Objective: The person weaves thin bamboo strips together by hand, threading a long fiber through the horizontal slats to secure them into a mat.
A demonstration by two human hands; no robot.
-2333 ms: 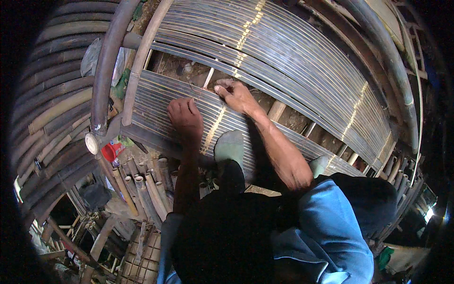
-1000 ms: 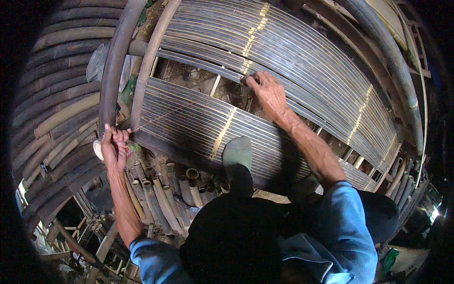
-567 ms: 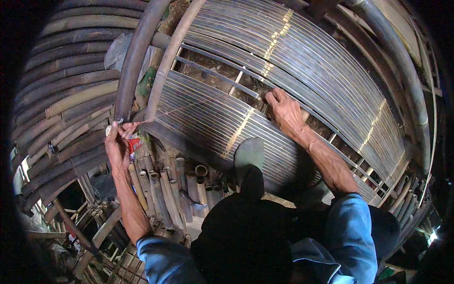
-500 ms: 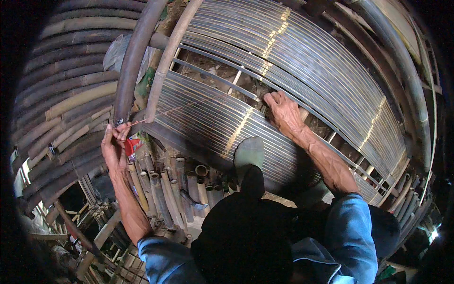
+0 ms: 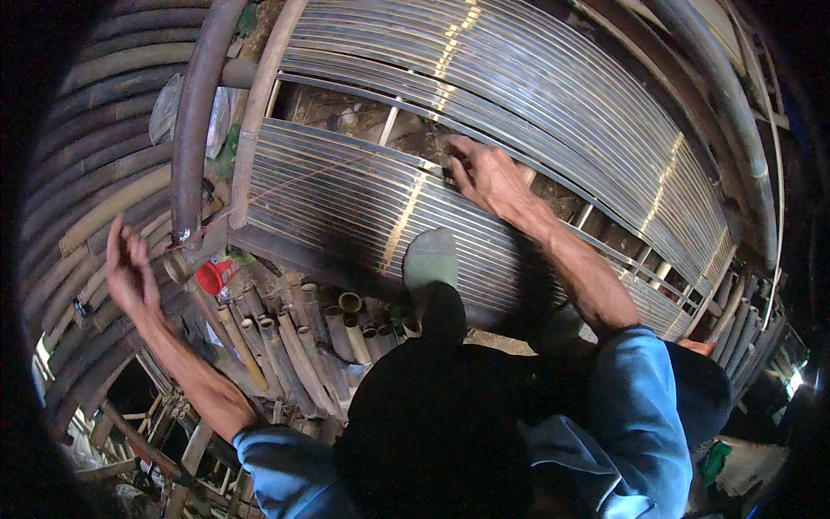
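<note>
Looking down from the head view, the person was crouched on a floor of split bamboo slats, with one foot in a grey-green shoe planted on the near panel. The right hand was pressed against the far edge of that panel, right at the gap where dirt showed through, fingers bent down onto the slat ends; honestly I couldn't tell whether it was pinching anything or just pressing there. The left hand was way off to the left, well apart from the right one, held up with the fingers spread and slightly curled, not clamped on anything I could make out. A thin reddish string ran across the slats from the left edge toward the right hand, pretty taut by the look of it. Just right of the left hand sat a small red cap-like thing, next to the cut end of a dark pole running away along the panel's left side. Nearer to the person was a row of hollow bamboo ends poking out under the slats.
</note>
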